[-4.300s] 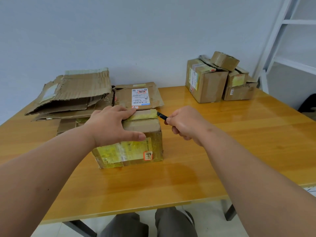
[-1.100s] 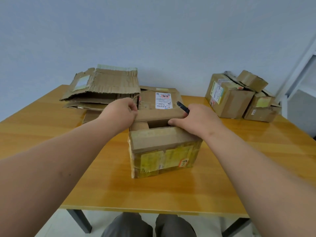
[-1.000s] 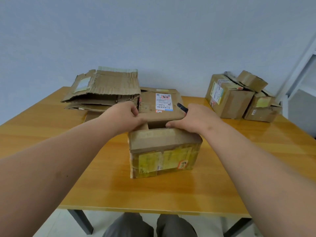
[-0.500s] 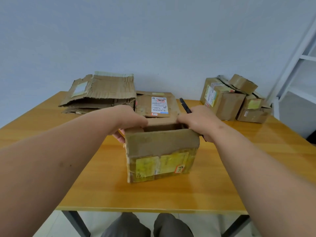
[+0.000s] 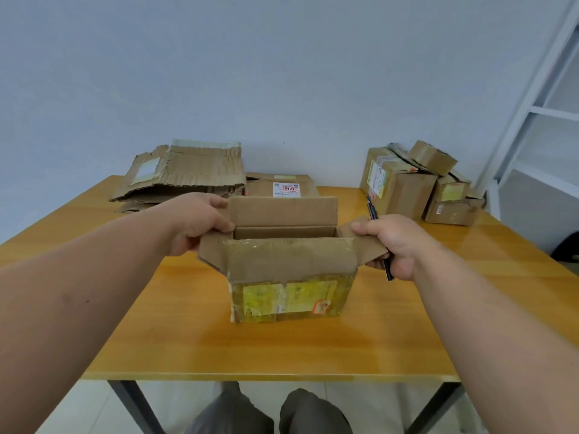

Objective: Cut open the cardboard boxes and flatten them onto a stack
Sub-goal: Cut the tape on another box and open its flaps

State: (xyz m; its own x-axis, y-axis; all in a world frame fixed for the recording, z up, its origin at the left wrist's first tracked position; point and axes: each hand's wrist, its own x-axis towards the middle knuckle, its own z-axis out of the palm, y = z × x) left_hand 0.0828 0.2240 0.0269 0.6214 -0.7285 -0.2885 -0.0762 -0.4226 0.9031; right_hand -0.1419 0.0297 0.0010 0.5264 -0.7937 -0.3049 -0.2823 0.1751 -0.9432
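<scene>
Standing across most of the view, the wooden table [image 5: 470, 308] carries three groups of cardboard, and together they suggest the job is somewhere in its middle. At the far left lies the stack of flattened cardboard [image 5: 188, 177], several crumpled sheets deep, with a flat piece bearing a white label [image 5: 283, 188] just beside it; these look like boxes already finished. At the far right, against the wall, a pile of sealed boxes [image 5: 404, 186] waits untouched, one large carton with smaller ones leaning on and around it, so a good share of the cutting looks yet to be done.

Between the two groups, near the front edge, sits the open box [image 5: 285, 277], upright on the table, its yellow-taped side facing the person. Its top is already open: the far flap stands up, the near flap folds down over the front, and the inside looks empty. The left hand [image 5: 195, 225] pinches the left side flap, pulling it outward. The right hand [image 5: 394, 242] grips the right side flap and also holds a dark knife [image 5: 372, 209], which pokes out above and below the fist. By my reading, the bottom seam remains to be cut before this box can be pressed flat and laid on the stack.
</scene>
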